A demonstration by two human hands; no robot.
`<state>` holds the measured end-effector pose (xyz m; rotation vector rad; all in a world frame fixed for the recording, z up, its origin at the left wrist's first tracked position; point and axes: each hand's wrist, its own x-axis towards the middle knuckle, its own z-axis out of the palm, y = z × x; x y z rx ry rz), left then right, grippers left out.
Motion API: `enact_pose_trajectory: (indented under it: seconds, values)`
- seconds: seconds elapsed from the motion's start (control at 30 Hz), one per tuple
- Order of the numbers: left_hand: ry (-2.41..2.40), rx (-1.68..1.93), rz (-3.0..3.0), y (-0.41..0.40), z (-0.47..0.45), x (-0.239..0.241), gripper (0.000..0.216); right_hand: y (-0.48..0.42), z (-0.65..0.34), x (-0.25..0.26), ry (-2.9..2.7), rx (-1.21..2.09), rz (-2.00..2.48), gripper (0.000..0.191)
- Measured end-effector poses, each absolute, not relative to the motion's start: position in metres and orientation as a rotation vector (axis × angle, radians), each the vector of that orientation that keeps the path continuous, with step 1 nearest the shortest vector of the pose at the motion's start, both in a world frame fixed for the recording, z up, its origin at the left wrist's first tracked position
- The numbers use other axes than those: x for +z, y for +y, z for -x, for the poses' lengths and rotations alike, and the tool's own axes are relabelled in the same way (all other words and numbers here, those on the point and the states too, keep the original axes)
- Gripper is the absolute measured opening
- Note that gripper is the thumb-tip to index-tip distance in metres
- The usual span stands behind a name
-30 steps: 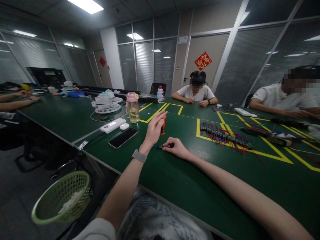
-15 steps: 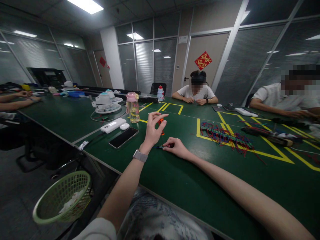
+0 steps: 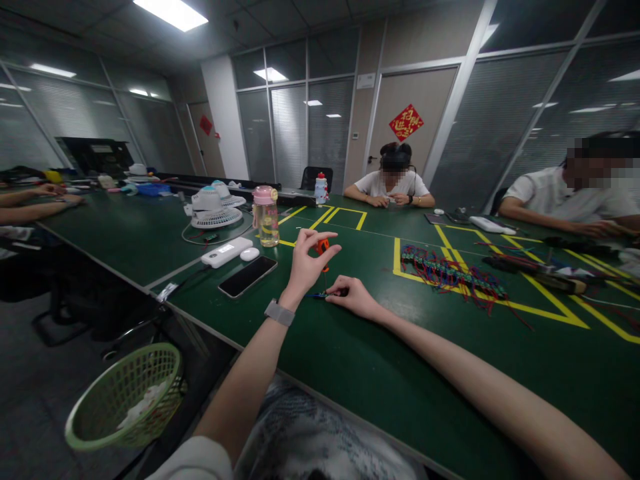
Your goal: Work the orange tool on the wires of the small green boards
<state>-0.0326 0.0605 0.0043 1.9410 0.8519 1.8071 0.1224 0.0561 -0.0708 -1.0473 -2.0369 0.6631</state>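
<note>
My left hand [image 3: 309,263] pinches the orange handle of a small screwdriver [image 3: 323,248], which stands upright with its tip down on a small part [image 3: 320,295] on the green table [image 3: 350,360]. The thumb and fingertips close round the handle while the other fingers spread. My right hand [image 3: 354,294] lies on the table with its fingers pressed on that small blue and black part, holding it down. A grey watch sits on my left wrist.
A black phone [image 3: 247,275], a white power bank [image 3: 226,252], a pink-lidded bottle [image 3: 265,215] and small fans [image 3: 214,208] lie left. A pile of red and blue wires [image 3: 450,275] fills a yellow-taped box right. Other people sit around. A green basket [image 3: 125,395] stands below the table edge.
My left fingers have shifted round the screwdriver handle, from flat against it to a pinch with fingers spread. The right hand has stayed on the part.
</note>
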Motion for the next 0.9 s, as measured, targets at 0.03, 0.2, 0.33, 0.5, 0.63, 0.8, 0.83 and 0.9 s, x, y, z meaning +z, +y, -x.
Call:
enact_pose_trajectory:
  seconds: [0.03, 0.2, 0.33, 0.5, 0.63, 0.8, 0.83, 0.9]
  values:
    - [0.836, 1.792, -1.95, 0.0608, 0.0329, 0.0042, 0.025, 0.0562, -0.1223, -0.071, -2.036, 0.667, 1.049, 0.013]
    - [0.483, 1.572, -1.704, 0.0684, 0.0295, 0.0017, 0.036, 0.0582, -0.1228, -0.0739, -2.027, 0.675, 1.054, 0.013]
    - [0.459, 1.49, -1.582, 0.0685, 0.0265, 0.0016, 0.038, 0.0586, -0.1234, -0.0741, -2.043, 0.663, 1.052, 0.013]
    - [0.702, 1.679, -1.792, 0.0627, 0.0297, 0.0045, 0.027, 0.057, -0.1231, -0.072, -2.044, 0.664, 1.051, 0.013]
    - [0.761, 1.717, -1.898, 0.0632, 0.0319, 0.0051, 0.024, 0.0566, -0.1229, -0.0717, -2.042, 0.661, 1.049, 0.013]
    - [0.456, 1.527, -1.645, 0.0678, 0.0277, 0.0022, 0.036, 0.0572, -0.1232, -0.0724, -2.035, 0.678, 1.039, 0.014]
    - [0.445, 1.505, -1.609, 0.0679, 0.0269, 0.0017, 0.037, 0.0572, -0.1232, -0.0725, -2.033, 0.681, 1.039, 0.014]
    - [0.482, 1.51, -1.601, 0.0671, 0.0264, 0.0014, 0.038, 0.0571, -0.1232, -0.0725, -2.032, 0.687, 1.04, 0.014]
